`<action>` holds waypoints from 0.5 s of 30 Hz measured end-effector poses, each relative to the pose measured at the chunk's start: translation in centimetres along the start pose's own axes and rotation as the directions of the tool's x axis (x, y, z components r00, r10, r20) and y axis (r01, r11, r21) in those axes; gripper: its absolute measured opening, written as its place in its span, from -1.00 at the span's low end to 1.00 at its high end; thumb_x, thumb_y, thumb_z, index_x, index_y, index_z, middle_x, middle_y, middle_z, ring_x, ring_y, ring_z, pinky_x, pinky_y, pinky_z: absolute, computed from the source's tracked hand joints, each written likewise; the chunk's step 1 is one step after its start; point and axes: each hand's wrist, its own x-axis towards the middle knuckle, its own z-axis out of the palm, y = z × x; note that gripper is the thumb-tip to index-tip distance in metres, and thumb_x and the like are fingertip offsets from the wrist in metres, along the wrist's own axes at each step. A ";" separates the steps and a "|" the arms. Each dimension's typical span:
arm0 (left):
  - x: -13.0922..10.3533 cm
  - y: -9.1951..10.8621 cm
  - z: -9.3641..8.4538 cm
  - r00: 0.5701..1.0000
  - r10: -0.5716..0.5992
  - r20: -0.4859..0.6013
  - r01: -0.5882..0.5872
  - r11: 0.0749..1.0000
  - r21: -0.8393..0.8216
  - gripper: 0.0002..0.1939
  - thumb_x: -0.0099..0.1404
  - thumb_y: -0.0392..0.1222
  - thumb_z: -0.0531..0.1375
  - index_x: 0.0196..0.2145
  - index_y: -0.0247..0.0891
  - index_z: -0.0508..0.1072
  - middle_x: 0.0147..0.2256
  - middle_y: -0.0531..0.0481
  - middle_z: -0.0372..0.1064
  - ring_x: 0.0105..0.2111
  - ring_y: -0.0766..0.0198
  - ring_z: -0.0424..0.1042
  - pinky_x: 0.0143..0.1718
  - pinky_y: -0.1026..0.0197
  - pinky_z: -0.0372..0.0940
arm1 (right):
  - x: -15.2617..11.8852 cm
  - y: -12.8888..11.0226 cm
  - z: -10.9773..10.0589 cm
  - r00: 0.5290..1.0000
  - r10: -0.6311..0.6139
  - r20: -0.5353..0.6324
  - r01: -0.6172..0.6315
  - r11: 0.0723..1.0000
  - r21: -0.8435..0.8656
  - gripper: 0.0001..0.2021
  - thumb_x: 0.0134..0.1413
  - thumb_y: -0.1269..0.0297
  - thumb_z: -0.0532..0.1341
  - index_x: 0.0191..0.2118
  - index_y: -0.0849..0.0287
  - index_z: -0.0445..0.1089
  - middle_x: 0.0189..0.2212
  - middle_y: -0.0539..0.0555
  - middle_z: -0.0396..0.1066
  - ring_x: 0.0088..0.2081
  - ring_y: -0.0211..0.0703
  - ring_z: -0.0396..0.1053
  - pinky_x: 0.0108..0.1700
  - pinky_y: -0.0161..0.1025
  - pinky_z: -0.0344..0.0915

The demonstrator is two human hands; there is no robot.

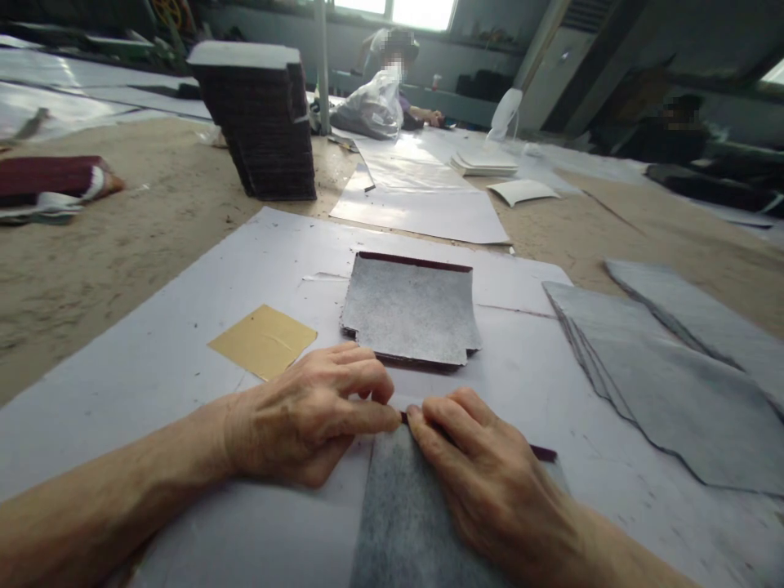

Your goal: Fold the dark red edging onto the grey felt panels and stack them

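Holding the bare left hand [318,408] low, with curled fingers and with its thumb tip at the far left corner of a grey, mottled, fabric-like sheet [398,506]. Pressing the bare right hand [496,465] onto the same far edge, just beside the left thumb, with bent, bunched fingers. Covering with it most of a narrow, dark maroon strip [544,453] along that edge, yet leaving both ends visible. Cannot tell pinching from mere pressing at either hand, given the hidden undersides of the fingertips. Having the mottled sheet near the body, partly under the right hand, on a large, smooth white sheet [184,343].

Seeing just beyond the hands a smaller grey piece with notched near corners [410,306] and a dark maroon far border. Seeing to its left, near the left hand, a flat square of tan paper [263,339]. Finding at the right a fanned set of grey pieces [679,384], overlapping one another. Looking farther, across a sandy-brown tabletop [153,212], to a tall, pale-topped stack of dark pieces [263,122], and to a clear plastic bag [373,106] in front of another person [373,61].
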 end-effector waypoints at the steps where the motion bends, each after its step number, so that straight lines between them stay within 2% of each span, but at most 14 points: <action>1: -0.2 0.5 -0.1 0.999 -0.028 0.018 0.028 0.999 -0.022 -0.71 0.05 -0.49 -0.01 -0.30 -0.29 0.37 -0.38 -0.04 0.28 -0.40 0.27 0.24 -0.35 0.18 0.18 | -0.2 0.1 0.0 1.000 0.003 0.005 -0.003 1.000 0.018 -0.70 -0.01 0.65 -0.05 -0.19 0.44 0.33 -0.39 0.20 0.26 -0.34 -0.12 0.14 -0.35 -0.17 0.29; 4: -0.8 2.3 -0.1 0.981 -0.114 0.155 0.122 0.991 -0.045 -0.83 0.08 -0.41 0.01 -0.40 -0.29 0.35 -0.53 0.02 0.23 -0.53 0.30 0.20 -0.48 0.19 0.12 | -0.4 0.3 -0.1 1.000 0.021 0.014 -0.022 0.999 0.045 -0.67 0.00 0.64 -0.04 -0.12 0.42 0.32 -0.36 0.19 0.26 -0.34 -0.12 0.13 -0.36 -0.17 0.29; 6: -1.2 3.2 0.2 0.965 -0.171 0.200 0.175 0.984 -0.003 -0.86 0.12 -0.38 0.01 -0.38 -0.29 0.35 -0.57 0.04 0.20 -0.57 0.29 0.18 -0.51 0.18 0.08 | -0.2 0.5 -0.2 0.999 0.034 0.014 -0.035 0.998 0.043 -0.65 0.01 0.63 -0.03 -0.08 0.41 0.30 -0.36 0.19 0.25 -0.34 -0.12 0.13 -0.35 -0.17 0.29; 10: -1.8 3.7 0.7 0.959 -0.213 0.186 0.208 0.977 0.050 -0.77 0.15 -0.36 0.01 -0.23 -0.30 0.35 -0.57 0.06 0.20 -0.59 0.28 0.15 -0.55 0.16 0.04 | 0.2 0.7 -0.1 1.000 0.022 0.014 -0.023 1.000 0.016 -0.62 0.03 0.61 -0.02 -0.01 0.40 0.27 -0.35 0.19 0.23 -0.33 -0.12 0.15 -0.33 -0.15 0.30; 15: -1.9 3.4 0.7 0.969 -0.185 0.166 0.178 0.982 0.059 -0.73 0.12 -0.36 0.02 -0.20 -0.31 0.35 -0.58 0.07 0.17 -0.60 0.27 0.12 -0.57 0.15 0.01 | 0.4 0.6 -0.2 0.998 0.023 0.058 -0.023 1.000 -0.005 -0.60 0.04 0.59 -0.04 0.01 0.35 0.28 -0.36 0.18 0.19 -0.34 -0.13 0.15 -0.36 -0.16 0.30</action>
